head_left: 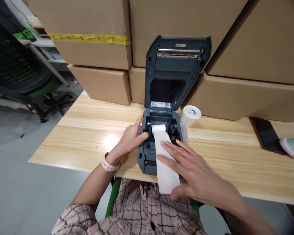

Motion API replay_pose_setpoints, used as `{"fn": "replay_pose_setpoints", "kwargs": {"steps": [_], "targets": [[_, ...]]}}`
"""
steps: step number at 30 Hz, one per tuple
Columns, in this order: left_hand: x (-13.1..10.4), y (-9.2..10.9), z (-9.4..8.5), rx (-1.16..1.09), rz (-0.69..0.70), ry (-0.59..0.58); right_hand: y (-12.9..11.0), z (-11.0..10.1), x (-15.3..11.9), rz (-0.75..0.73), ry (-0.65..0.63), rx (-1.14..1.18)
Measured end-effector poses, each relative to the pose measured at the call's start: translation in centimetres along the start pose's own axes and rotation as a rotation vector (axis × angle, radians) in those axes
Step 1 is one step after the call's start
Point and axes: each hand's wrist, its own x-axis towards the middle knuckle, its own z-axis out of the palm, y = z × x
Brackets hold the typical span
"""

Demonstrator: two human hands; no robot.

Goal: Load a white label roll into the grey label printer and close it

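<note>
A dark blue-grey label printer stands on the table with its lid raised. Inside it, a small white paper roll sits between the black holders, and its paper strip runs out over the front edge towards me. My left hand grips the printer's left side, thumb on the rim and fingers along the outside. Over the strip lies my right hand, fingers stretched out and touching the paper, thumb near its lower right edge.
A larger white roll stands at the printer's right. Further right lie a dark phone and a pale green, pink-rimmed object. Stacked cardboard boxes line the table's back. An office chair stands on the floor at left.
</note>
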Motion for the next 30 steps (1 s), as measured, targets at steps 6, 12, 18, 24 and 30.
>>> {"fn": "replay_pose_setpoints", "kwargs": {"steps": [6,12,18,24,30], "targets": [[0.0,0.3,0.2,0.021,-0.023,0.034,-1.5,1.2,0.0,0.023,-0.001,-0.026],[0.0,0.2,0.3,0.005,-0.028,0.043,-2.5,1.9,0.1,0.04,0.009,-0.066],[0.1,-0.4,0.3,-0.017,-0.008,0.04,-2.8,2.1,0.2,0.1,0.059,-0.01],[0.1,-0.4,0.4,-0.053,0.015,0.022,-2.7,2.2,0.2,0.091,0.049,0.044],[0.2,-0.4,0.2,-0.025,-0.001,0.02,-1.6,-0.7,-0.9,-0.128,-0.042,0.356]]}}
